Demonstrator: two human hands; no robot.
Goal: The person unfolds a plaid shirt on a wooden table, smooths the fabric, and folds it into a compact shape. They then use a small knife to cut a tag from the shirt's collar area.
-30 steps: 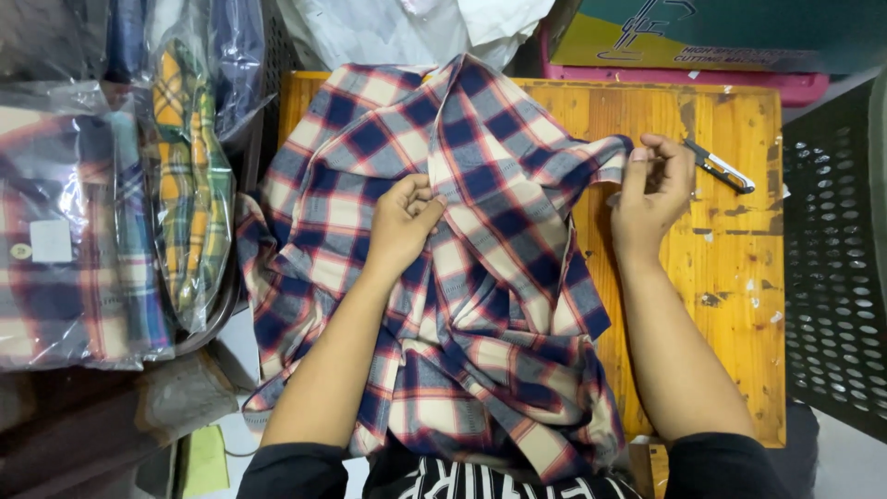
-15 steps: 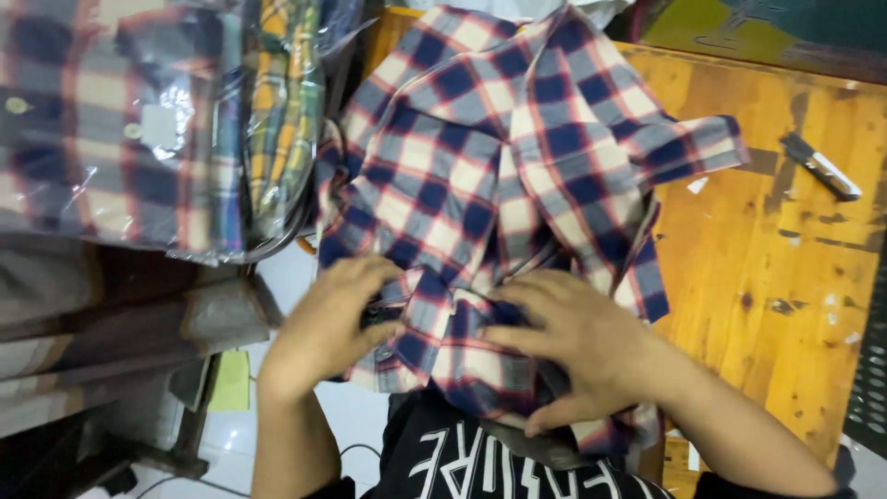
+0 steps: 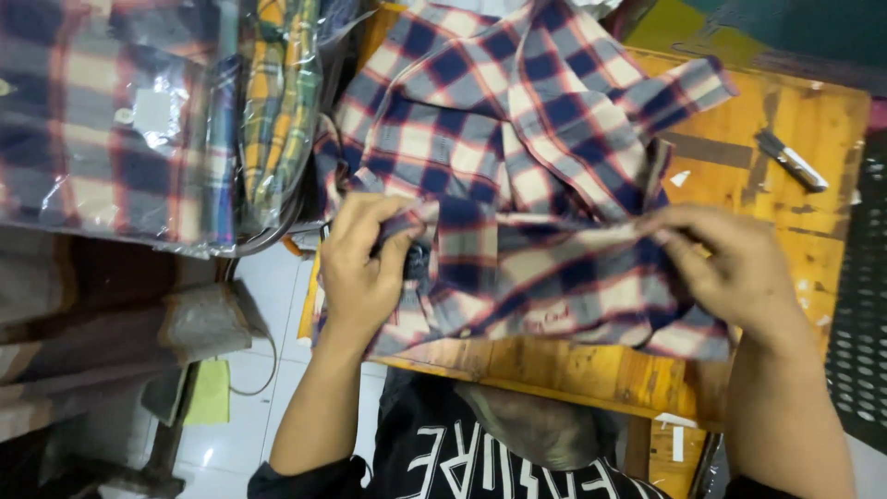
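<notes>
The wooden counter (image 3: 813, 139) carries a plaid shirt (image 3: 517, 139) in navy, red and cream, spread over most of its top, with one sleeve reaching toward the far right corner. The shirt's near hem is doubled up across the middle, and both hands hold that folded band. The left hand (image 3: 365, 268) has its grip closed tight on the left end, fingers curled around bunched cloth. The right hand (image 3: 739, 268) pinches the right end between thumb and fingertips, its grip almost shut on the fabric.

To fold well here, it seems best to keep the band taut between both hands, level with the counter's edge, and the side edges lined up before pressing flat.

To the left, clear plastic bags (image 3: 111, 120) hold folded plaid shirts, and one yellow-green plaid (image 3: 277, 92) stands on edge beside them. A small marker (image 3: 790, 159) lies near the counter's right side, well apart from the hands.
</notes>
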